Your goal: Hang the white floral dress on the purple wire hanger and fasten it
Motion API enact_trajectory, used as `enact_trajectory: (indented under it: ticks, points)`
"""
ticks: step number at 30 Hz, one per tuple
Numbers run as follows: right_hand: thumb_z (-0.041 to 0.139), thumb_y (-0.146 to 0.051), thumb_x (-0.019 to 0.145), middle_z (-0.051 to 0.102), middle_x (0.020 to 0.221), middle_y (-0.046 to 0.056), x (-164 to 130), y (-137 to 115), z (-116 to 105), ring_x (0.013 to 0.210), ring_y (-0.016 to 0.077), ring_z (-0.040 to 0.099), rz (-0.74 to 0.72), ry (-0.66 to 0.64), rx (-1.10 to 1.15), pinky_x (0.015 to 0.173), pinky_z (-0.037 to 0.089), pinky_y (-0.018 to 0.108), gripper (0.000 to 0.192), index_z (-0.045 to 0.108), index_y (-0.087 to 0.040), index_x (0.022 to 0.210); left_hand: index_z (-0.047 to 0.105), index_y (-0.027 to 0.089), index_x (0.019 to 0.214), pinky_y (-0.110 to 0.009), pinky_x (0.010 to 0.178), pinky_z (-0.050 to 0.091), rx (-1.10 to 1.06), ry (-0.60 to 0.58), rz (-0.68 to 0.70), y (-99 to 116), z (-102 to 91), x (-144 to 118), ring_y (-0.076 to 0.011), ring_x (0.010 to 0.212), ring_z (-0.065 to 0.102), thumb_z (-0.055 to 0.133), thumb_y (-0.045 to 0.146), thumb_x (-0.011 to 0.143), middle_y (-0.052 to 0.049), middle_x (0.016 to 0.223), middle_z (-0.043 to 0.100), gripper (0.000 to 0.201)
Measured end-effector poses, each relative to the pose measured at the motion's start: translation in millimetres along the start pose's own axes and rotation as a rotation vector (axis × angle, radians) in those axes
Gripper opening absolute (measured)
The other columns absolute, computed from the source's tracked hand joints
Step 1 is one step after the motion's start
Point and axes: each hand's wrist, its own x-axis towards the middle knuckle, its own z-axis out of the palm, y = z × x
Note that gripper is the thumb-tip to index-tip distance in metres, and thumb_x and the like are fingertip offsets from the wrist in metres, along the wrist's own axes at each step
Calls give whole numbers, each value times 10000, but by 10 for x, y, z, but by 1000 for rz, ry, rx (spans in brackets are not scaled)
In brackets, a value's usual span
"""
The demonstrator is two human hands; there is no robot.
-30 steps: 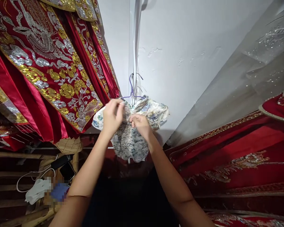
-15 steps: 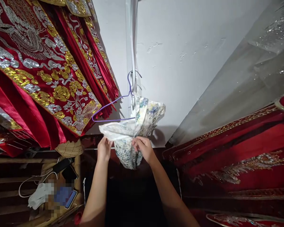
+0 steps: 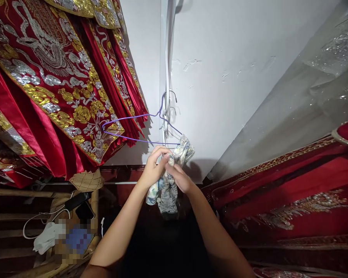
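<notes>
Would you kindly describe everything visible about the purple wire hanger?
The purple hanger is thin wire, its hook caught at a white strip on the wall. It hangs tilted, its left end bare before the red embroidered robes. Its right end carries the bunched floral garment, gripped by the left hand and right hand.

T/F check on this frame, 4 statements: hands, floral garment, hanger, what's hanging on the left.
1. Both hands grip the floral garment. True: left hand and right hand hold it bunched.
2. The purple hanger lies on the floor. False: it hangs by its hook at the white wall.
3. Red embroidered robes hang on the left. True.
4. The garment is spread across the whole hanger. False: only its right end carries cloth.
</notes>
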Motion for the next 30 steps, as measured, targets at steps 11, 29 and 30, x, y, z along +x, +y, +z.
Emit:
enact_trajectory:
  ticks: [11,29,30]
  points:
    - [603,-145,708,715,1110,46,748,-242,-608,928,223,672,-201,220,-377,864,510,340,576,622,-227,1278,596,172,738,-260,619,368,558,-482,-293,-323,-671,-355,-162,633,516,514,524,923,-2,675,592,406]
    - [554,-137,661,723,792,29,292,-50,-559,750,207,644,-150,177,-398,660,482,285,267,730,-173,858,603,195,1035,-445,1109,386,713,-159,124,156,-1011,212,-283,1303,489,484,191,900,-119,1331,563,180]
    - [551,-143,676,735,834,38,250,-97,-528,775,217,657,-172,140,-406,683,497,298,296,741,-173,900,579,195,1147,-436,1090,410,715,-126,135,151,-975,290,-270,1271,519,475,160,893,-115,1309,583,277]
